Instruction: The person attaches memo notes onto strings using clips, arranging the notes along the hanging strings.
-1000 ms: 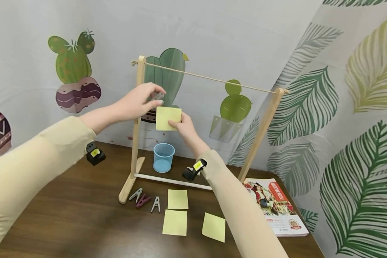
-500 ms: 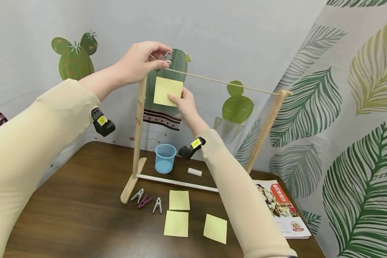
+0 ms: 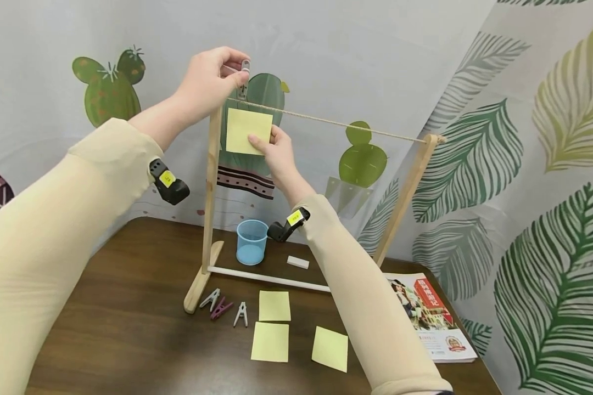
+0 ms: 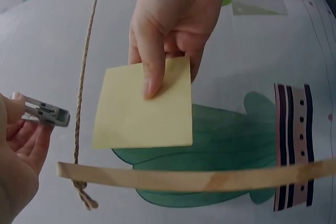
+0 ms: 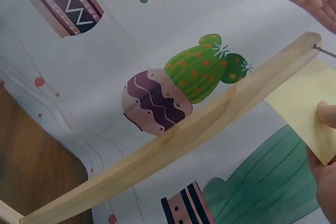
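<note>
The note [image 3: 244,129] stands upright just below the cord [image 4: 80,95], apart from it, the right hand [image 3: 279,152] pinching it near its 4 o'clock corner. From 11 o'clock the left hand [image 3: 208,79] has a clip [image 4: 51,114] in its grip, close to the cord at the note's 12 o'clock but not touching it; I cannot tell whether the clip is spread. It could bite bare cord, since the note's top edge falls short. The note's free 10 o'clock corner could swing or buckle, being held on one side only, and a downward push might make the cord sag. The post [image 3: 211,192] is at 7 o'clock; spare clips [image 3: 218,310], spare notes [image 3: 269,341] and a cup [image 3: 251,247] are towards 6 o'clock on the table [image 3: 128,312]
</note>
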A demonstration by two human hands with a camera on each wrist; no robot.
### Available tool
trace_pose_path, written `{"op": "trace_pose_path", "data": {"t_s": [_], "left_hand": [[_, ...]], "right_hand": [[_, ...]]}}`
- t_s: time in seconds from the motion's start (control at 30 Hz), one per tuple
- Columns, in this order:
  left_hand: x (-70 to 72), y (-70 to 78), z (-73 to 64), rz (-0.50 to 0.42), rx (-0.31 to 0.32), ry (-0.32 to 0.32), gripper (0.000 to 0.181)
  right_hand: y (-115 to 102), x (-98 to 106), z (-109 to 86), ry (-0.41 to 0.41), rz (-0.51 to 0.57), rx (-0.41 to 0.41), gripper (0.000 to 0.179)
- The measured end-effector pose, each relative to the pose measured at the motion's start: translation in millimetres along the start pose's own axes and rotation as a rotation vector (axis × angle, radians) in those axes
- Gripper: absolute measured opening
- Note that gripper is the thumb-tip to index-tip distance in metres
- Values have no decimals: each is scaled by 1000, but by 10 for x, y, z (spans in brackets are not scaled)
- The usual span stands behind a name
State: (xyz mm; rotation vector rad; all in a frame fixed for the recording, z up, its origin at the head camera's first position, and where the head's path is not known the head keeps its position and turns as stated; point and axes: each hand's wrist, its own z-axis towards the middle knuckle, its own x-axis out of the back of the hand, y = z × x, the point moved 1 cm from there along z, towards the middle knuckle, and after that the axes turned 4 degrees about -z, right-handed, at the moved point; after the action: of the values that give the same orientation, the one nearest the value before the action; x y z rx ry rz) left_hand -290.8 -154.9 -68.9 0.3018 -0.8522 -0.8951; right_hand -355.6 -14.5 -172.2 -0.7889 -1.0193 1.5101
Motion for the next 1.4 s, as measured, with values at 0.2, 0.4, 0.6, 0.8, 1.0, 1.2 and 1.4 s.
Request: {"op": "trace_pose_path", "data": {"t_s": [0.2,0.4,0.6,0.8,1.0,1.2,1.4], "left_hand": [[-13,-25,21,-141,74,98,37],[-20,-27,43,-303,160,162,30],[-43,-32,27,-290,202,210,24],[-54,-35,16,-264,207,234,24],[-67,-33,0,-235,229,225,25],[-92,-66,-6,-202,234,226,25],[-108,-116,-21,-176,246,213,26]], "right_hand": [[11,-16,9,11,2,1,32],[16,-10,2,16,2,-11,32],[14,-13,-16,13,9,-5,31],[11,-26,-12,20,9,4,30],[-42,-47,-25,13,13,38,31],[-71,-49,-32,11,10,48,32],[-57,-46,-26,14,0,66,32]]}}
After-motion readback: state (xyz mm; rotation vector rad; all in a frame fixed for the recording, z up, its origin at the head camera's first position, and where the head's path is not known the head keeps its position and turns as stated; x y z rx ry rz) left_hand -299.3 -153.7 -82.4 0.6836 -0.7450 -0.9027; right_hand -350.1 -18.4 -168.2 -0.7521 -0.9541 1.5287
